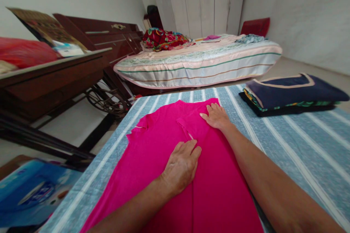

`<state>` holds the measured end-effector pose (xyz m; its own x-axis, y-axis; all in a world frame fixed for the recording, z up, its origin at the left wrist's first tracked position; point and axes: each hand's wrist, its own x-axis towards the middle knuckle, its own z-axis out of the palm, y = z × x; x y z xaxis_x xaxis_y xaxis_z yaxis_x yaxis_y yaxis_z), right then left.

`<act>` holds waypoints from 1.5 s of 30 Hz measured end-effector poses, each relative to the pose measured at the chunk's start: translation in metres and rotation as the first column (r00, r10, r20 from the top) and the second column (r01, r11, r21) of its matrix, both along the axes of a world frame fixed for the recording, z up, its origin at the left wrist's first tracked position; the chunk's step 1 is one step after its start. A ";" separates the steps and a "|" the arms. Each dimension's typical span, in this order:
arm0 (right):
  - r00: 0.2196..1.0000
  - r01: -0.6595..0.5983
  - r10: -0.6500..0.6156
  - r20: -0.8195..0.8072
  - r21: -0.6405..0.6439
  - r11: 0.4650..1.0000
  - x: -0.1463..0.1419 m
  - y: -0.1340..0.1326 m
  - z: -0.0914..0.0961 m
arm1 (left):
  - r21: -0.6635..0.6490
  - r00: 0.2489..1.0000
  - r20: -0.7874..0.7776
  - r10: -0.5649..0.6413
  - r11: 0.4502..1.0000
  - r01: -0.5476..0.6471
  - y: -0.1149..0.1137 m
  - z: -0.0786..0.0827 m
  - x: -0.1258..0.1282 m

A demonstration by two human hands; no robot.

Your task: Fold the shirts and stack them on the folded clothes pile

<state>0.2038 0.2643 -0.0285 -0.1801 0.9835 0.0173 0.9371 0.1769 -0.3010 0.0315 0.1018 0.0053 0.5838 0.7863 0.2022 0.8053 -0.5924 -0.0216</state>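
A bright pink T-shirt (pixel 153 160) lies spread on a bed with a blue-and-white striped sheet (pixel 254 131). Its right side is folded inward, and that sleeve rests across the chest; the left sleeve sticks out flat. My left hand (pixel 183 162) is closed at the folded part, fingers curled on the fabric just below the sleeve opening. Flat on the folded shoulder near the collar lies my right hand (pixel 216 116), fingers stretched and thumb apart. The shirt's lower end runs out of view.
Folded clothes (pixel 295 93), a navy one on top, are stacked to the right. Ahead stands another bed (pixel 202 67) with a red floral bundle (pixel 164 39) on it. A dark wooden desk (pixel 54 80) is at left, above a blue package (pixel 38 193).
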 end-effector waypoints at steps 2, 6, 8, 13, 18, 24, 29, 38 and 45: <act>1.000 0.000 0.000 0.004 0.001 1.000 0.000 0.000 0.000 | -0.023 0.999 0.036 -0.004 1.000 0.005 -0.001 0.002 0.000; 1.000 -0.003 0.003 0.014 0.019 1.000 0.000 -0.001 -0.001 | -0.099 0.967 0.253 0.035 0.995 -0.010 0.009 0.009 0.000; 1.000 -0.001 0.001 0.021 0.033 0.999 0.000 -0.001 -0.002 | -0.117 0.940 0.328 0.093 0.991 -0.057 0.022 0.013 0.001; 1.000 -0.002 0.001 0.030 0.045 0.999 0.000 -0.001 -0.003 | 0.002 0.930 0.319 0.183 0.981 -0.194 0.059 0.012 0.007; 1.000 0.003 -0.003 0.018 0.029 1.000 -0.001 0.001 -0.004 | -0.238 0.962 0.038 0.272 0.937 -0.256 0.066 0.003 0.016; 1.000 0.002 -0.003 0.022 0.016 1.000 -0.001 0.001 -0.005 | -0.378 0.909 -0.114 0.400 0.829 -0.412 0.061 0.003 0.018; 0.999 -0.001 0.001 0.036 0.018 1.000 0.000 0.001 -0.007 | -0.392 0.878 -0.126 0.461 0.790 -0.471 0.063 0.004 0.018; 0.997 -0.004 0.003 0.071 0.006 1.000 -0.002 0.003 -0.008 | -0.337 0.883 -0.024 0.470 0.827 -0.449 0.074 0.012 0.017; 0.997 -0.008 0.006 0.077 0.031 0.999 -0.001 0.003 -0.010 | -0.337 0.928 -0.065 0.366 0.867 -0.366 0.098 0.001 0.018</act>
